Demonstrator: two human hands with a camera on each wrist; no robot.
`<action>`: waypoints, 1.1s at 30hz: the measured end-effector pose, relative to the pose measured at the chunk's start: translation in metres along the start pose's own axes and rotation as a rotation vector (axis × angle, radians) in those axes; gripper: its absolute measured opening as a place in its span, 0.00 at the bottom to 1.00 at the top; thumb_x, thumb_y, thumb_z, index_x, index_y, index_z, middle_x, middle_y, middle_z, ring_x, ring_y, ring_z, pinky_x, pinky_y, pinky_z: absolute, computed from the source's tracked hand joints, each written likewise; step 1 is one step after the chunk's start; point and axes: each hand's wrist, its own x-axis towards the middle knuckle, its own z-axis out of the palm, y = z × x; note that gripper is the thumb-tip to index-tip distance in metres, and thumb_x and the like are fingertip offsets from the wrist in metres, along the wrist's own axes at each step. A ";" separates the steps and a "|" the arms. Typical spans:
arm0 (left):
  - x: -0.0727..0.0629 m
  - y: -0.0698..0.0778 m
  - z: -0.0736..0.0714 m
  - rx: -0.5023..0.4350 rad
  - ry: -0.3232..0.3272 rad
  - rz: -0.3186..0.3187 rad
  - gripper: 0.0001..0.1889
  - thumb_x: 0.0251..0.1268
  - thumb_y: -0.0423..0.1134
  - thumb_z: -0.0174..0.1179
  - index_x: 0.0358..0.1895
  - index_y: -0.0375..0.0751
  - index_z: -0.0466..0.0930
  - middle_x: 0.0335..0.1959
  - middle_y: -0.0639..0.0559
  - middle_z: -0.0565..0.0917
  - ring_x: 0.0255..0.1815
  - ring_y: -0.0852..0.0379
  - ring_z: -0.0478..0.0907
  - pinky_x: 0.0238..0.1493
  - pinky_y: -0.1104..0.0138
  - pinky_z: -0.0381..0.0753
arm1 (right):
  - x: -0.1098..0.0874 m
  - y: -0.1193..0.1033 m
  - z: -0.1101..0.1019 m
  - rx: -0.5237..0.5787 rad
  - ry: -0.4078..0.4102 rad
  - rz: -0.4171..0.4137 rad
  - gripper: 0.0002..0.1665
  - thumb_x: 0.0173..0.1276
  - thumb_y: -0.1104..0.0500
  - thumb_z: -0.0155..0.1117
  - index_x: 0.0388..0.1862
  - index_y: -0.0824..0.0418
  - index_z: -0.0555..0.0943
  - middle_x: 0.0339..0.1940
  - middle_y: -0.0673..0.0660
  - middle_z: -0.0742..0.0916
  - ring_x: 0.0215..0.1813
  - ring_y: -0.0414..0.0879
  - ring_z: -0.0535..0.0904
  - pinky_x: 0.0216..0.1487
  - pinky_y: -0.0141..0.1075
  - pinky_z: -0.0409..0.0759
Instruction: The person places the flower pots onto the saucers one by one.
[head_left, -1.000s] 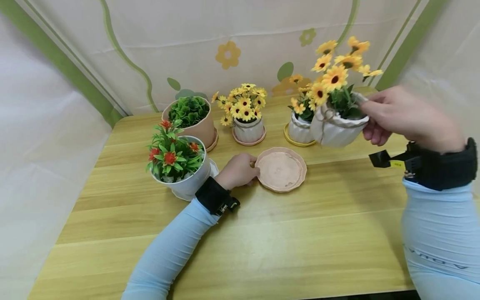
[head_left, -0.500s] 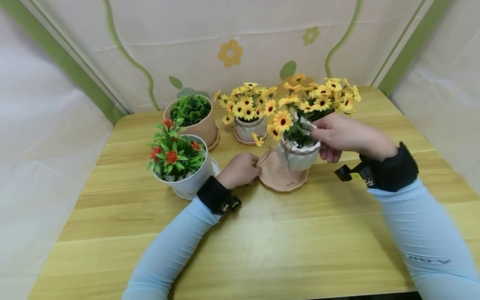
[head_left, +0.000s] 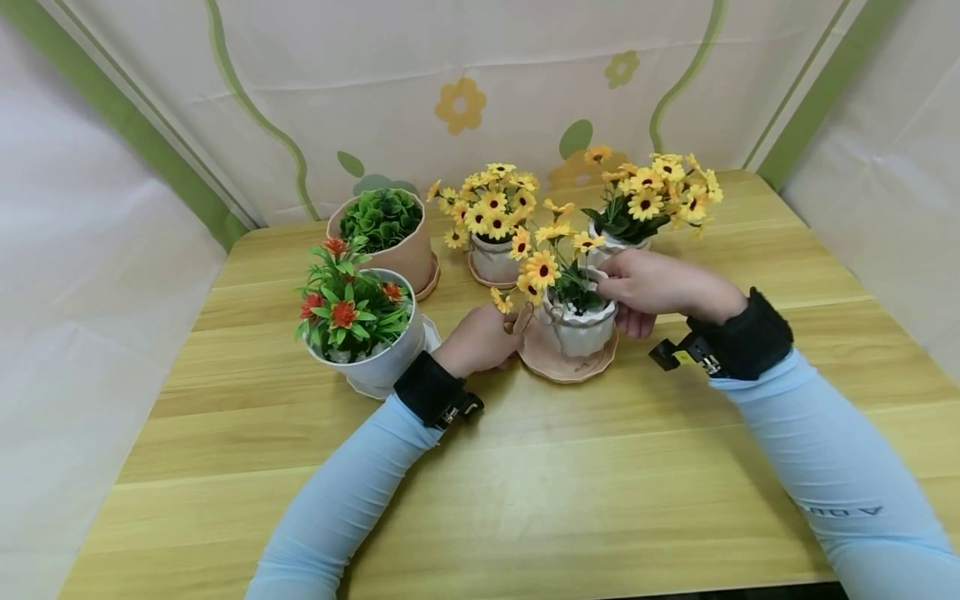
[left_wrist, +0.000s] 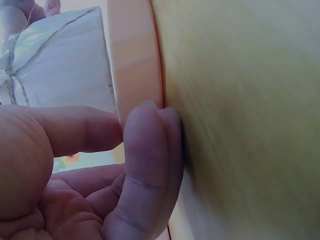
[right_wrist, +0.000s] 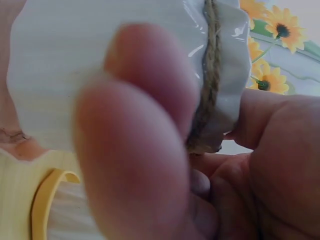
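Observation:
My right hand pinches the rim of a small white flowerpot holding yellow daisy-like artificial flowers. Twine circles the pot just below its wavy rim. The pot stands upright within the outline of a round pink saucer, its base right at the saucer's surface. On the saucer's left side, my left hand pinches the edge. The left wrist view shows the thumb on one side of the saucer rim and curled fingers beneath it, against the table.
A grey-white pot of red flowers stands left of my left hand, on a white saucer. Behind it is a pink pot with green leaves. Two more yellow-flowered pots, one in the middle and one at right, stand at the back.
My right hand has carried the flowerpot from the upper right, leftward and down onto the pink saucer. The left hand has kept its hold on the saucer's edge.

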 end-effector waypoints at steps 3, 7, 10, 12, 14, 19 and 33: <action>0.001 -0.001 0.001 0.003 0.011 0.026 0.21 0.81 0.48 0.45 0.32 0.39 0.79 0.11 0.51 0.80 0.15 0.52 0.80 0.24 0.65 0.75 | 0.003 0.002 0.003 0.001 -0.019 -0.017 0.13 0.77 0.62 0.42 0.42 0.69 0.73 0.20 0.62 0.85 0.19 0.54 0.83 0.23 0.48 0.84; 0.000 -0.001 0.001 0.014 0.005 0.027 0.17 0.80 0.45 0.46 0.33 0.40 0.78 0.11 0.51 0.80 0.15 0.52 0.80 0.25 0.65 0.75 | 0.007 0.004 0.007 0.000 -0.035 -0.037 0.11 0.76 0.63 0.42 0.44 0.68 0.72 0.20 0.61 0.85 0.18 0.54 0.83 0.23 0.51 0.84; 0.000 0.000 0.000 0.015 -0.004 0.016 0.15 0.79 0.42 0.47 0.35 0.39 0.78 0.12 0.51 0.80 0.16 0.53 0.81 0.25 0.65 0.74 | 0.009 0.005 0.010 0.011 -0.048 -0.035 0.09 0.76 0.63 0.43 0.41 0.67 0.70 0.19 0.61 0.85 0.18 0.54 0.83 0.23 0.52 0.84; 0.000 0.001 0.000 0.007 -0.007 0.010 0.12 0.78 0.40 0.48 0.38 0.39 0.79 0.13 0.51 0.81 0.17 0.53 0.82 0.25 0.65 0.74 | 0.010 0.006 0.011 0.020 -0.054 -0.034 0.08 0.76 0.63 0.43 0.38 0.66 0.68 0.20 0.61 0.85 0.18 0.54 0.83 0.23 0.52 0.84; 0.000 0.001 0.000 0.003 -0.008 0.010 0.11 0.78 0.39 0.49 0.40 0.39 0.79 0.14 0.50 0.81 0.17 0.52 0.82 0.25 0.66 0.75 | 0.010 0.006 0.012 0.028 -0.059 -0.033 0.07 0.76 0.64 0.43 0.37 0.65 0.66 0.20 0.61 0.85 0.18 0.54 0.83 0.23 0.52 0.84; 0.000 0.001 0.000 0.009 -0.006 0.007 0.11 0.78 0.39 0.49 0.40 0.39 0.80 0.14 0.49 0.82 0.17 0.52 0.82 0.26 0.65 0.75 | 0.011 0.006 0.013 0.032 -0.060 -0.029 0.07 0.76 0.63 0.43 0.35 0.64 0.64 0.20 0.61 0.85 0.18 0.54 0.83 0.23 0.52 0.84; -0.002 0.002 0.000 0.004 -0.009 -0.003 0.14 0.79 0.43 0.48 0.35 0.41 0.79 0.15 0.47 0.83 0.18 0.53 0.82 0.28 0.65 0.75 | 0.009 0.008 0.011 0.061 -0.088 -0.021 0.08 0.77 0.63 0.44 0.45 0.68 0.69 0.21 0.61 0.86 0.19 0.54 0.84 0.24 0.52 0.84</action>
